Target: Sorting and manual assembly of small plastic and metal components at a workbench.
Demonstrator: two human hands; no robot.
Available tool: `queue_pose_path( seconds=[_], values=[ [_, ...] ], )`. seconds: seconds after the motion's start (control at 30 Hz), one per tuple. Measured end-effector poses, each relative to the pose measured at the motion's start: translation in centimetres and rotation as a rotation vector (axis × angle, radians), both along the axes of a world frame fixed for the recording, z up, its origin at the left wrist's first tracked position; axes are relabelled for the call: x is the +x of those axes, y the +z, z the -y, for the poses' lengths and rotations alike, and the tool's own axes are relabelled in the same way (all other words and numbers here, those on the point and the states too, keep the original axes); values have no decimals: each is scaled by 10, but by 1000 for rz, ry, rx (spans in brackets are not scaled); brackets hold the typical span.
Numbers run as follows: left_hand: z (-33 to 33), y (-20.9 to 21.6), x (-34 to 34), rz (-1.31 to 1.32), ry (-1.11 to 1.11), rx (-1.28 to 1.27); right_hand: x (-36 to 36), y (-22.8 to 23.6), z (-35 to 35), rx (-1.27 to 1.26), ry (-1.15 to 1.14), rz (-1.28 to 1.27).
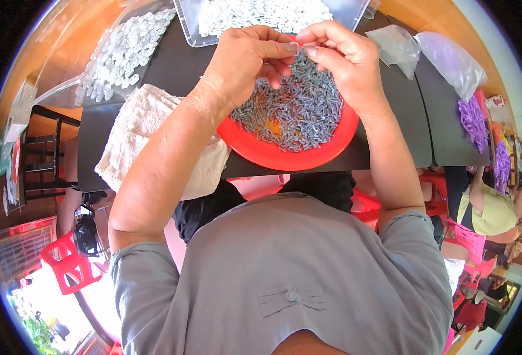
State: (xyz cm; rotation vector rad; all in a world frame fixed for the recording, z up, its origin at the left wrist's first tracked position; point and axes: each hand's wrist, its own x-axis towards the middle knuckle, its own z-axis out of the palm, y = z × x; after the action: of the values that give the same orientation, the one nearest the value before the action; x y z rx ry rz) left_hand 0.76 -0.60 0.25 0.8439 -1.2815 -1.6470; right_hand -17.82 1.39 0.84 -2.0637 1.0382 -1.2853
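White piece (297, 47), likely light, slippery, best held edgewise: over the plate (284, 161), our left hand (246, 56) and right hand (349, 58) pinch it.

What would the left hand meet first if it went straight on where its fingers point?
Most likely the right hand, very close on that line, though depth is unclear.

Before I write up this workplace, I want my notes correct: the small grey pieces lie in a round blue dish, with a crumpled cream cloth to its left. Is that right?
Not quite: the round dish is red, not blue, as the head view shows. The small grey pieces do lie in it, with the crumpled cream cloth to its left.
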Motion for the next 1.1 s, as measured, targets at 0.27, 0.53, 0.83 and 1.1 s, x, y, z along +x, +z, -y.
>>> queue_pose_path(
  seconds=[0.27,0.53,0.83,1.1],
  values=[
    [-1,-1,-2,-9,27,-3,2,-2,0,-96,-36,-46],
    [-1,-8,-8,6,72,-48,7,-5,-1,-148,-55,-50],
    [-3,-8,-10,-37,88,-44,8,0,-1,-156,-70,-24],
    [-6,-5,-12,-37,106,-53,9,-5,2,-223,-52,22]
  ],
)
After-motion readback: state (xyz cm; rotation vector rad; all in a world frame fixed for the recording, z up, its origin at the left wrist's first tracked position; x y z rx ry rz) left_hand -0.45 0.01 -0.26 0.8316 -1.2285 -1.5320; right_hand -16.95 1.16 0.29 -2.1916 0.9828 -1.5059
